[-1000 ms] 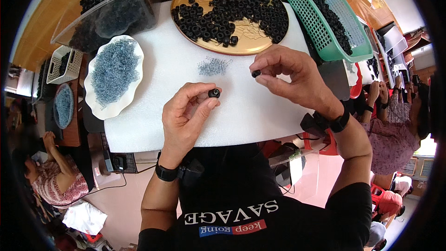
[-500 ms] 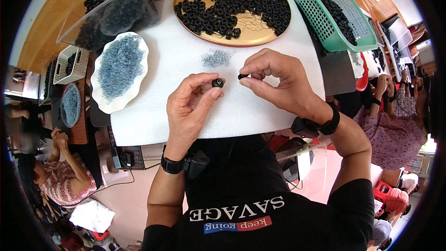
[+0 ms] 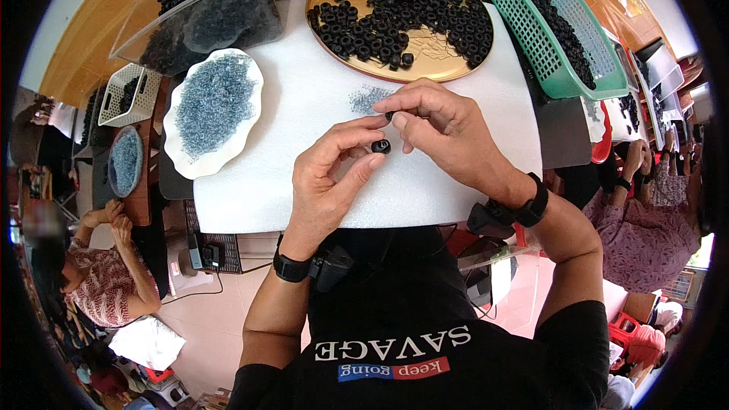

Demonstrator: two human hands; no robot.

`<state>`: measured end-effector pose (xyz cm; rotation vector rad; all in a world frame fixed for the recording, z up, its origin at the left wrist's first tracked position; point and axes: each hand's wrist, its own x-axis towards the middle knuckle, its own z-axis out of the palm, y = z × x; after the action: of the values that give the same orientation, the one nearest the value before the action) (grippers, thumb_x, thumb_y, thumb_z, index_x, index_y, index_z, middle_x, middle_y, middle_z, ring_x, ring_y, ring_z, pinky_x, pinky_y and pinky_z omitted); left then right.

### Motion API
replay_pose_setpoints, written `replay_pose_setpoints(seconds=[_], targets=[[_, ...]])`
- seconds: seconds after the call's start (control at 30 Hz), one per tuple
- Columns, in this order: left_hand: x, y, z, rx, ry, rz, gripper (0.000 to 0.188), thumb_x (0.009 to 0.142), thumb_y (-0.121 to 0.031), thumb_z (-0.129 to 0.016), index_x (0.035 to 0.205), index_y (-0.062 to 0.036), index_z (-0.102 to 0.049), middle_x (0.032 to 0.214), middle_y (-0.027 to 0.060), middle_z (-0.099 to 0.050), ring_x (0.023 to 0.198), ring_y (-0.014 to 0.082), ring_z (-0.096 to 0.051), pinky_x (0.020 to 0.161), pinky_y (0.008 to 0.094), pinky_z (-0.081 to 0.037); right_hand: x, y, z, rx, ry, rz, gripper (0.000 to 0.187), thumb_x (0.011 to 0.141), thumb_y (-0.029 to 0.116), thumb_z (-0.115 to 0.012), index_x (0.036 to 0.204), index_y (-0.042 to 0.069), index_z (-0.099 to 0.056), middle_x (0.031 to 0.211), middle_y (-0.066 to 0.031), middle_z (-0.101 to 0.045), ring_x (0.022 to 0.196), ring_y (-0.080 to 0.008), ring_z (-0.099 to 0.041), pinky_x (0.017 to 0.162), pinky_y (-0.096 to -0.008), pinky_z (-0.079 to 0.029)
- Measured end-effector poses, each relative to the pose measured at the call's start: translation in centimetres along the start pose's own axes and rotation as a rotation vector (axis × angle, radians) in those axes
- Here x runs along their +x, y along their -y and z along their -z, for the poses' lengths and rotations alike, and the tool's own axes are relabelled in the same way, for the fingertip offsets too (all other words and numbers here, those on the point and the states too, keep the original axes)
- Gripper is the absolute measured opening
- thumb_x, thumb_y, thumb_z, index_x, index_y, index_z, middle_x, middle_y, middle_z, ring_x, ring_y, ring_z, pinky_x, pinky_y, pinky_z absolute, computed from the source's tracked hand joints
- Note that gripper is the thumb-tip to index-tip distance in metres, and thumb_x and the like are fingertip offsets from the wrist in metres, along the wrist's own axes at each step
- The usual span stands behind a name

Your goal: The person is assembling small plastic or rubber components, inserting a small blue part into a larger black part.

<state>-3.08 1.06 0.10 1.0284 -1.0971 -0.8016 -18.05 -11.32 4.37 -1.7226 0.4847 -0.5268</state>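
Small black ring [image 3: 381, 146] pinched in left hand [image 3: 330, 178] fingertips, above white foam mat [image 3: 304, 106]. Right hand [image 3: 444, 133] just beside, fingers closed on second tiny dark piece [image 3: 389, 115]. Small grey pile [image 3: 370, 97] on mat behind hands. Beyond: gold tray [image 3: 425, 68] of black rings, green basket [image 3: 531, 23], white dish [image 3: 213, 106] of grey bits.

Your view is bright and evenly lit; shadows stay soft, the white worktop [image 3: 304, 114] glares slightly, and edges bend darkly.
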Motion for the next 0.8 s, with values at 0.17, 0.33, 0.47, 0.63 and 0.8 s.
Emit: replay_pose_setpoints(seconds=[0.17,0.33,0.47,0.63,0.8], targets=[[0.0,0.1,0.0,-0.010,-0.013,-0.007,0.027,0.086,0.004,-0.066,0.112,-0.0027,-0.065,0.123,0.0130,-0.061,0.098,0.0127,-0.060,0.082,0.0245,-0.051,0.3,-0.3,-0.3,0.031,-0.104,-0.034,0.023,0.093,0.013,-0.061,0.114,0.002,-0.063,0.101,-0.0062,-0.065,0.085,-0.0099,-0.061,0.072,-0.0226,-0.051],[0.0,0.1,0.1,0.013,-0.011,-0.016,0.028,0.086,0.003,-0.066,0.113,-0.0032,-0.064,0.124,0.0124,-0.061,0.100,0.0131,-0.061,0.081,0.0245,-0.051,0.6,-0.2,0.2,-0.036,-0.059,-0.036,0.022,0.093,0.010,-0.063,0.113,0.001,-0.064,0.100,-0.0053,-0.065,0.084,-0.0086,-0.060,0.069,-0.0221,-0.050],[0.2,-0.3,0.0,-0.038,-0.010,0.027,0.025,0.090,0.001,-0.062,0.115,-0.0014,-0.063,0.117,0.0126,-0.063,0.096,0.0140,-0.063,0.082,0.0254,-0.052,0.5,0.3,0.4,0.043,-0.068,0.050,0.020,0.092,0.007,-0.063,0.111,0.000,-0.064,0.101,-0.0044,-0.065,0.083,-0.0072,-0.059,0.068,-0.0220,-0.050],[0.2,-0.4,0.2,-0.103,-0.034,0.120,0.023,0.093,-0.001,-0.059,0.116,0.0011,-0.061,0.107,0.0114,-0.065,0.091,0.0151,-0.065,0.080,0.0259,-0.054,-0.4,1.6,0.5,0.025,-0.069,0.021,0.017,0.089,0.005,-0.064,0.106,0.002,-0.066,0.098,-0.0029,-0.065,0.082,-0.0077,-0.060,0.069,-0.0218,-0.050],[0.3,-0.3,0.3,-0.059,-0.025,0.065,0.025,0.093,-0.003,-0.060,0.118,0.0010,-0.062,0.104,0.0105,-0.064,0.088,0.0150,-0.066,0.078,0.0252,-0.055,-0.4,1.1,0.3,-0.159,-0.056,0.175,0.013,0.086,0.002,-0.067,0.098,0.003,-0.066,0.092,-0.0020,-0.065,0.075,-0.0077,-0.060,0.065,-0.0213,-0.050]])
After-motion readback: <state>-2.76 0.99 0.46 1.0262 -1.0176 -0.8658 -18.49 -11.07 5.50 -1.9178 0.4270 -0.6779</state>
